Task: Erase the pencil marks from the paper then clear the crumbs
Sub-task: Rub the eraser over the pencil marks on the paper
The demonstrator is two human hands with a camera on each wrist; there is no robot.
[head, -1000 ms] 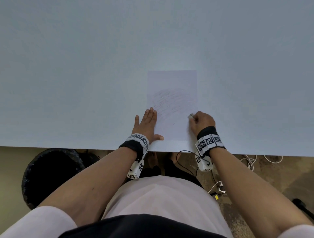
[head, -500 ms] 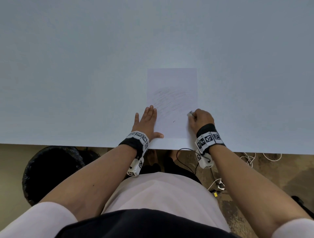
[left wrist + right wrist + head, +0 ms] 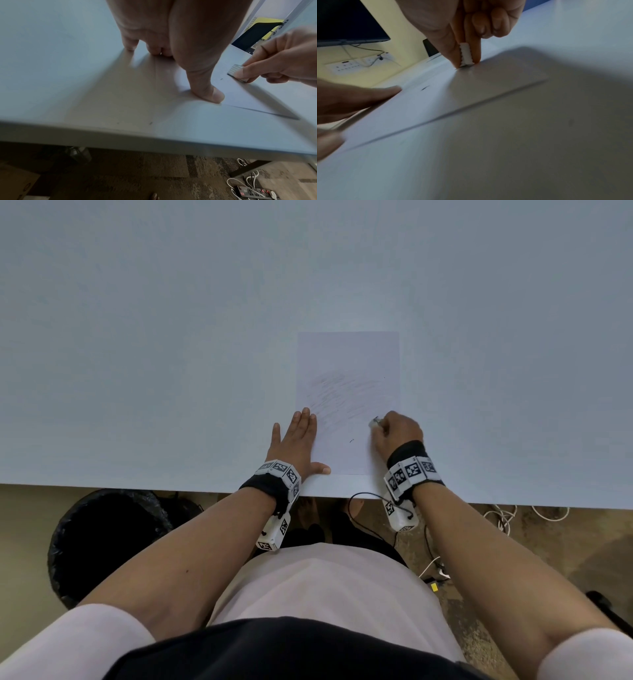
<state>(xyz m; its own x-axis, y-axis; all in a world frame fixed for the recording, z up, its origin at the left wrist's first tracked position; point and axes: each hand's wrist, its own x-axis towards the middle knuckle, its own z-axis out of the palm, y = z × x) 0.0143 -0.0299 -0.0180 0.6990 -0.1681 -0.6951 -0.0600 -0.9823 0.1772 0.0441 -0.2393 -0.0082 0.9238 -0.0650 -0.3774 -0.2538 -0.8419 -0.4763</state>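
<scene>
Pinching a small white eraser (image 3: pixel 374 421) between thumb and forefinger, the right hand (image 3: pixel 397 433) sits at the paper's (image 3: pixel 347 364) right edge in the head view, other fingers curled under. The left hand (image 3: pixel 296 441) lies flat with straight fingers on the paper's left edge, thumb spread along its near edge. Grey pencil marks (image 3: pixel 342 395) cover the paper's middle, beyond both hands; one short dark stroke (image 3: pixel 351 441) lies on the paper between them. The paper rests on the table (image 3: pixel 137 371), near its front edge. Wristbands carry black-and-white square codes; no readable writing shows. Against the picture half a second back, the eraser hand sits slightly farther up the paper's right edge, and the left hand lies as it did.

From the left wrist, the left thumb (image 3: pixel 208 93) presses the paper's (image 3: pixel 248 97) near edge, fingertips (image 3: pixel 130 46) down beyond it. The right hand (image 3: pixel 281 60) holds the ribbed eraser (image 3: pixel 235 71) against the paper, just right of the dark stroke (image 3: pixel 221 79).

From the right wrist, the eraser (image 3: pixel 465 56) stands on end between thumb and forefinger, its lower end touching the paper (image 3: pixel 436 108). The left hand (image 3: pixel 351 100), blurred, lies on the paper's far side.
</scene>
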